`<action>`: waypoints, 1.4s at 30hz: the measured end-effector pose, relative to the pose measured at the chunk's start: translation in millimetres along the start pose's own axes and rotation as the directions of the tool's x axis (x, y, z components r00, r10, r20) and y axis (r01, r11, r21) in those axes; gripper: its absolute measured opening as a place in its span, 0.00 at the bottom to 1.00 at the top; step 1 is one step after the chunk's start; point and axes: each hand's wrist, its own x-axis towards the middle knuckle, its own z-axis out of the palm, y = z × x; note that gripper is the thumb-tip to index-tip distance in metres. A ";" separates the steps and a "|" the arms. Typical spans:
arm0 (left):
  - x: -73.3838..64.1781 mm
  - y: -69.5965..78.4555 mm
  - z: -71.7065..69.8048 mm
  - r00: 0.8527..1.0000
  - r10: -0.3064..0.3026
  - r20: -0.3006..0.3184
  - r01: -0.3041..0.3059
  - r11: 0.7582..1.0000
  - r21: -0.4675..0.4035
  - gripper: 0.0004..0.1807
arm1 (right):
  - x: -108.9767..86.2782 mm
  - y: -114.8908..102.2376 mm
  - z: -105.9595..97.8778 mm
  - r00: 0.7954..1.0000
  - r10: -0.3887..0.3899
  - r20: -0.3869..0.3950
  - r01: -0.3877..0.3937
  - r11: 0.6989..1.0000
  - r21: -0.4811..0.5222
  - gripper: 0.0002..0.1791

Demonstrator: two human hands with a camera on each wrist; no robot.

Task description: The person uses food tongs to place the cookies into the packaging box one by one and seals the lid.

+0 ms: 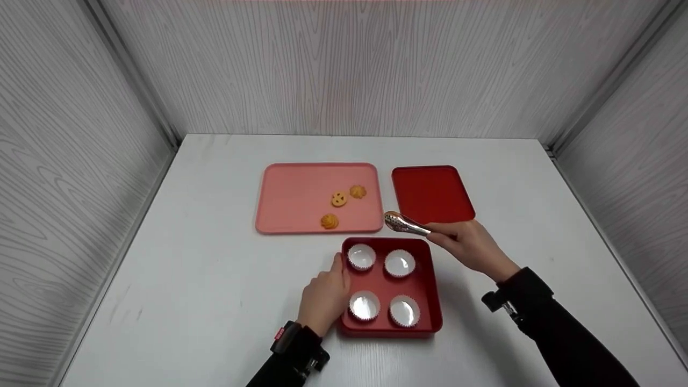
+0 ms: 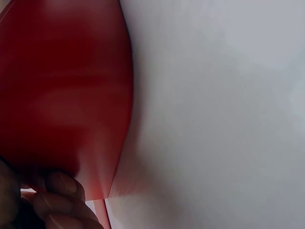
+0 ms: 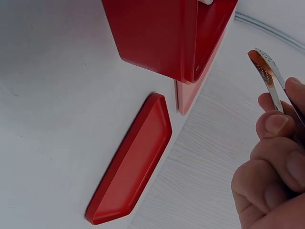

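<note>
Pale wood-grained panels (image 1: 333, 64) close in a white bench (image 1: 204, 279) on three sides. Taking the clock from the red box (image 1: 382, 287), which sits nearest the person, four white fluted cups (image 1: 399, 263) stand inside it at about one, five, eight and eleven. At nine o'clock the left hand (image 1: 325, 295) grips the box's side wall, fingers bent against it. Out at two, the right hand (image 1: 470, 247) has thumb and fingers pinched around silver tongs (image 1: 407, 224), held up off the bench; their perforated tips point towards twelve, with an orange-brown piece (image 3: 257, 58) between them. Farther off, at eleven, lies a pink tray (image 1: 293, 193); towards its four o'clock side are three small cookies (image 1: 339, 199), spaced apart, one of them dark-spotted. At one o'clock from the box rests a shallow red tray (image 1: 430, 191).
</note>
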 end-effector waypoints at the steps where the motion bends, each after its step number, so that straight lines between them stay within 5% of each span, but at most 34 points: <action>1: 0.1 0.0 -0.1 1.000 -0.001 0.001 0.001 1.000 0.000 0.27 | -2.5 -0.8 -0.8 1.000 0.004 0.008 -0.004 1.000 0.005 0.16; 18: -1.1 -0.4 -0.6 1.000 -0.010 -0.023 0.010 1.000 0.005 0.27 | -28.8 -6.5 -6.7 0.983 0.075 0.170 -0.073 0.997 -0.019 0.15; 24: 0.3 -0.8 -0.1 0.999 -0.033 -0.012 0.033 0.999 -0.004 0.28 | -28.8 -12.9 -4.8 0.976 0.042 0.216 -0.033 0.998 -0.045 0.13; 42: -1.1 -0.4 -0.3 1.000 -0.025 -0.012 0.025 1.000 -0.017 0.28 | -21.6 -22.7 6.5 0.950 0.118 0.288 -0.077 0.986 -0.148 0.09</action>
